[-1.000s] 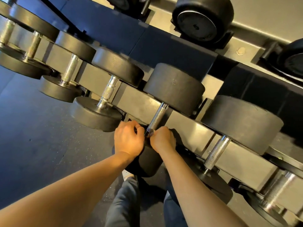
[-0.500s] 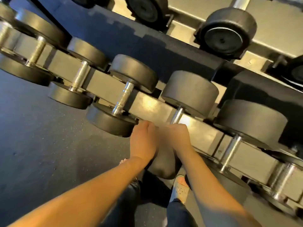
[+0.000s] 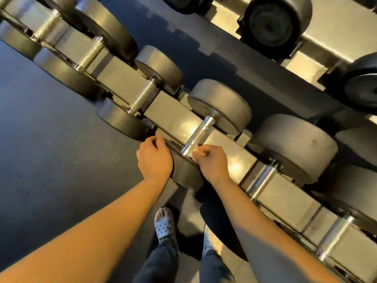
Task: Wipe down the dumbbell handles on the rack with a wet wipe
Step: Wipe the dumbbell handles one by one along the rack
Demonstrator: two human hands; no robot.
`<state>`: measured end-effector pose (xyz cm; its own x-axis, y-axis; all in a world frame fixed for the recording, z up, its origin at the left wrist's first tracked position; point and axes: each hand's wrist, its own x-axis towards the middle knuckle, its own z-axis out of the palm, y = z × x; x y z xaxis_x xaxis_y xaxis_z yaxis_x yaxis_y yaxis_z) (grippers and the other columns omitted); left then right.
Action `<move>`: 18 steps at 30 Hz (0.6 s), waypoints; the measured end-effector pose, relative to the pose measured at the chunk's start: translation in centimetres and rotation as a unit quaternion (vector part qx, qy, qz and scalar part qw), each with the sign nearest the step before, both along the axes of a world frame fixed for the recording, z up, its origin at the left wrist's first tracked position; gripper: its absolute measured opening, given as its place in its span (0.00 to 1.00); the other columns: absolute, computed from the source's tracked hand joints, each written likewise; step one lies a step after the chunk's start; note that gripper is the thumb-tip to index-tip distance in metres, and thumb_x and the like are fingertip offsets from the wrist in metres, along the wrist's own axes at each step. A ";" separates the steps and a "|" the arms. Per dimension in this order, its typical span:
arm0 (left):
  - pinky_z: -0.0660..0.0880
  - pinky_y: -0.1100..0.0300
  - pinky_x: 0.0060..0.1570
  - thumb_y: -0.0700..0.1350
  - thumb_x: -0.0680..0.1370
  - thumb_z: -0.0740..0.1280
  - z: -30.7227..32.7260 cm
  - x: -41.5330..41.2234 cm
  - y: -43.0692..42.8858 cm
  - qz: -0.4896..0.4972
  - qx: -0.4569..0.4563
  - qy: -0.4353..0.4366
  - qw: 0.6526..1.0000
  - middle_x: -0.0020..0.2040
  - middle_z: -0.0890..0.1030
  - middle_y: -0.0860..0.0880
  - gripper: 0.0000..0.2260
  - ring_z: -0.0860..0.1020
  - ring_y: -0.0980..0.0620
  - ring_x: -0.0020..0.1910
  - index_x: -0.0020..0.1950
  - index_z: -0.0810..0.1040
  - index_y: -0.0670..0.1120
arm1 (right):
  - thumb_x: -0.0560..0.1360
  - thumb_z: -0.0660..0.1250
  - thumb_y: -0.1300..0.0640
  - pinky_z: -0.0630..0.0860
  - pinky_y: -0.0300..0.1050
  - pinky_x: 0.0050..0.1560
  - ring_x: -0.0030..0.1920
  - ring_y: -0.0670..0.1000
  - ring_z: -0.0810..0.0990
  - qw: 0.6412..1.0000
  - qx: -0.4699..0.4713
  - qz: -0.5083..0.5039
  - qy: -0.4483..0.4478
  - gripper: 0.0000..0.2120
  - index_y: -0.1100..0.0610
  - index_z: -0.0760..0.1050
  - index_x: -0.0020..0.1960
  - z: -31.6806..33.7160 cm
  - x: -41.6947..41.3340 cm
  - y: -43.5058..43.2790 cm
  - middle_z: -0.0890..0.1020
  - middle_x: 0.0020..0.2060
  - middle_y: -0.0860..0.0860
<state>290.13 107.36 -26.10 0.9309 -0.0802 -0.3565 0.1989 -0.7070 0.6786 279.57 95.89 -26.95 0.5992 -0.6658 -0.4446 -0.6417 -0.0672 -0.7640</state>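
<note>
Right hand [image 3: 212, 162] pinches wipe [image 3: 198, 153] against handle [image 3: 199, 132] at its near end; left hand [image 3: 154, 160] rests loose-fingered on head [image 3: 185, 175] beside; upper handle length exposed.

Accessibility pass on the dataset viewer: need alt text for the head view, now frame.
A person's right hand holds a pale wet wipe against the lower end of a knurled chrome dumbbell handle on a grey metal rack. The left hand is beside it, at the dumbbell's black front head.
</note>
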 end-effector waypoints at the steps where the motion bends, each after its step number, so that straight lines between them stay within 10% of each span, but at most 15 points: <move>1: 0.74 0.42 0.62 0.57 0.83 0.55 -0.3 -0.3 -0.1 0.014 -0.019 -0.005 1.000 0.63 0.80 0.43 0.23 0.76 0.41 0.63 0.67 0.79 0.46 | 0.76 0.74 0.58 0.69 0.26 0.39 0.37 0.36 0.78 1.000 0.017 0.007 -0.008 0.02 0.55 0.84 0.45 -0.3 0.4 0.0 0.81 0.36 0.43; 5: 0.73 0.45 0.63 0.52 0.84 0.57 -0.5 -0.6 -0.2 0.022 -0.025 -0.035 0.999 0.63 0.79 0.45 0.19 0.74 0.44 0.64 0.68 0.79 0.46 | 0.78 0.71 0.52 0.72 0.36 0.40 0.40 0.43 0.79 0.965 -0.115 0.234 -0.002 0.04 0.52 0.81 0.47 -0.6 2.0 -2.2 0.82 0.39 0.45; 10: 0.74 0.44 0.64 0.55 0.83 0.54 -0.5 -0.6 -0.3 0.006 -0.002 -0.043 0.999 0.62 0.79 0.47 0.22 0.75 0.45 0.63 0.68 0.79 0.47 | 0.57 0.79 0.62 0.54 0.39 0.29 0.31 0.54 0.80 0.744 -0.488 0.450 0.074 0.13 0.55 0.78 0.37 1.7 7.0 -4.3 0.79 0.32 0.52; 14: 0.76 0.45 0.61 0.57 0.82 0.53 -0.3 -0.7 -0.3 0.000 0.004 -0.049 0.999 0.59 0.80 0.49 0.23 0.76 0.46 0.61 0.66 0.79 0.48 | 0.77 0.66 0.64 0.68 0.46 0.38 0.54 0.55 0.82 0.724 -0.405 0.500 0.249 0.13 0.56 0.77 0.60 3.4 11.2 -4.4 0.82 0.54 0.53; 18: 0.69 0.55 0.59 0.51 0.85 0.56 0.0 -0.8 -0.5 -0.002 0.024 -0.038 0.999 0.63 0.78 0.48 0.17 0.72 0.48 0.65 0.68 0.77 0.47 | 0.81 0.62 0.61 0.70 0.46 0.50 0.56 0.57 0.79 0.710 -0.299 0.605 0.199 0.08 0.57 0.74 0.59 4.4 9.0 -2.8 0.80 0.53 0.55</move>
